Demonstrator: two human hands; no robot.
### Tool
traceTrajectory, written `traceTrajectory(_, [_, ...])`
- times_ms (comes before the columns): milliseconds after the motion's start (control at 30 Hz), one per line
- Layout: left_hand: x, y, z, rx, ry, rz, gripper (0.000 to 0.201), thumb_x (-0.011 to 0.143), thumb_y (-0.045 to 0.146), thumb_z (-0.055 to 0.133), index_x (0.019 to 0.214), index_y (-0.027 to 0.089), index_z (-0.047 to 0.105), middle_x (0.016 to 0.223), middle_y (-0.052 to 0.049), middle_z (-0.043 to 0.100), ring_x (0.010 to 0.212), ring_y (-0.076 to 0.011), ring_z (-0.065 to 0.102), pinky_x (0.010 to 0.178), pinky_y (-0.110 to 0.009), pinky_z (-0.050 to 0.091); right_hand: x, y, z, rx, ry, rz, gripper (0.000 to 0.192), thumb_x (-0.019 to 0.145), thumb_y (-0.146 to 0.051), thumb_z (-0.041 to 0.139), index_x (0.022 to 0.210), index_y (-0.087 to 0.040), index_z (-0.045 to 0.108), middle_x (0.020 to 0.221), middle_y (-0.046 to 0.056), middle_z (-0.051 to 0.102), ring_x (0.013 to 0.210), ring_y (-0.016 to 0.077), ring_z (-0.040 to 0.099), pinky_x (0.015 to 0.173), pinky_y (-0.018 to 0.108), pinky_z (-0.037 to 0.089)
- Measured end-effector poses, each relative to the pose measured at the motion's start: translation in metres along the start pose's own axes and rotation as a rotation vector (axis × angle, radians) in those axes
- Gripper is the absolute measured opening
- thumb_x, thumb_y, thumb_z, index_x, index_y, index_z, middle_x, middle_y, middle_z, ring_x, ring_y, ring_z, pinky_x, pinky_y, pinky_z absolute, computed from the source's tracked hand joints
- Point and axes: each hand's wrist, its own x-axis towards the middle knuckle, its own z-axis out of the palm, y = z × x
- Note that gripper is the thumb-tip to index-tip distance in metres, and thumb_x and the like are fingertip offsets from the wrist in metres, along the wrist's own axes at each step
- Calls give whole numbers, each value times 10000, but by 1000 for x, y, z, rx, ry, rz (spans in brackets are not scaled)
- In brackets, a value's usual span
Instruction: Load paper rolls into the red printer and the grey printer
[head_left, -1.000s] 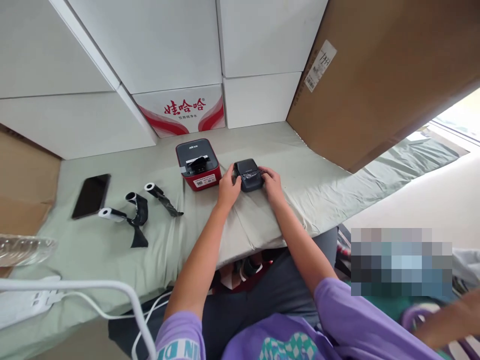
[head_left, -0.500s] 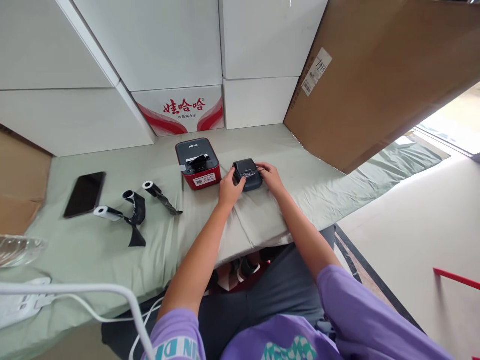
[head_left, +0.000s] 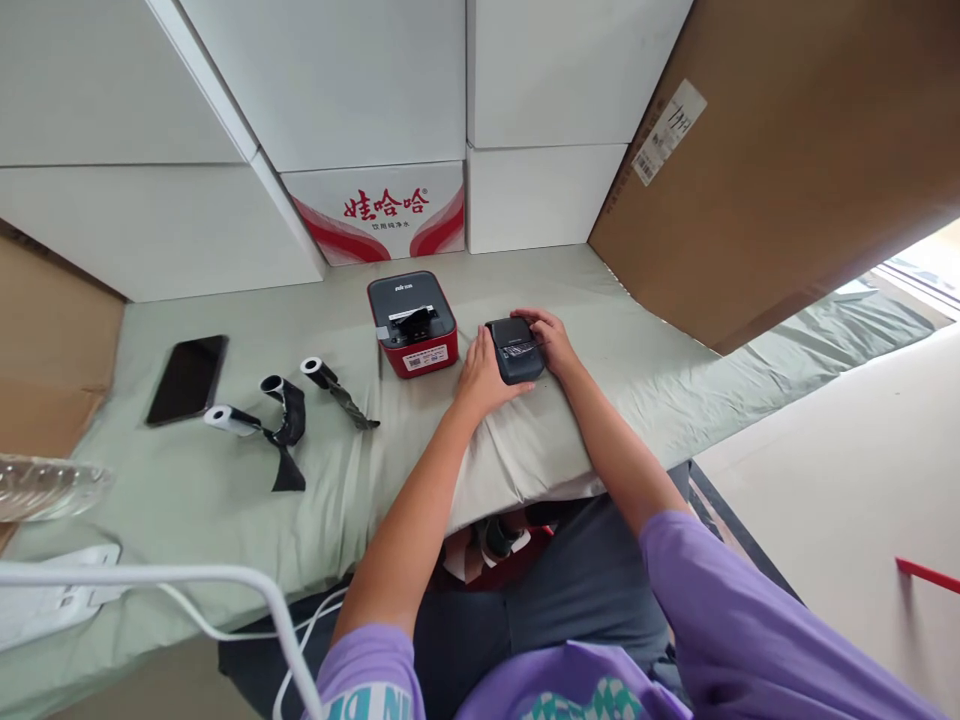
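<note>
A small black label printer (head_left: 515,350) sits on the green cloth-covered table (head_left: 225,500) near its front edge. My left hand (head_left: 481,372) grips its left side, fingers curled against the casing. My right hand (head_left: 549,338) rests on its right and far side, fingers over the top. Just to the left stands a second printer (head_left: 412,323), red with a dark grey top and a black strip in its slot. Neither hand touches that one.
Three white-cored rolls with black ribbon (head_left: 281,420) lie left of centre, beside a black phone (head_left: 187,378). White boxes (head_left: 322,90) and a red-printed carton (head_left: 379,212) line the back; a big cardboard box (head_left: 787,150) stands right. A white cable (head_left: 187,580) crosses the lower left.
Both hands stay on the black printer. My right hand has shifted from the printer's front to its far right side. A blurred area and another hand at lower right are gone.
</note>
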Motion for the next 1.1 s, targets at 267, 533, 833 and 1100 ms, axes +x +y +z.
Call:
traceTrajectory(267, [-8,6,5,19,104,-36,1060,880,563,731,1649,78,184,1705,-261,252,1607,-341,243,1316,-457,251,-7,-10,-15,-74,-26,57,526,590,-254,637,1111,-242,704,1226,54,757,1267,299,648,1183,541,437])
traceTrajectory(533, [-9,11,6,18,129,-45,1050,872,555,740,1638,55,223,1695,-242,295,1590,-325,296,1302,-426,286,-12,-13,-19,-52,-59,150,558,592,-277,738,1147,-285,685,1230,40,723,1285,297,614,1209,529,406])
traceTrajectory(833, [-8,13,8,25,136,-73,1033,873,538,745,1641,69,239,1690,-227,317,1582,-316,318,1289,-416,319,-13,-17,-17,-25,-79,202,586,596,-260,769,1168,-313,656,1193,27,676,1165,278,630,1092,486,509])
traceTrajectory(1100, [-9,14,6,13,144,-80,1040,853,519,774,1634,71,252,1679,-231,338,1567,-320,348,1279,-424,335,-18,-12,-12,39,5,200,548,568,-276,790,1094,-303,639,1168,11,658,1113,242,630,1048,433,524])
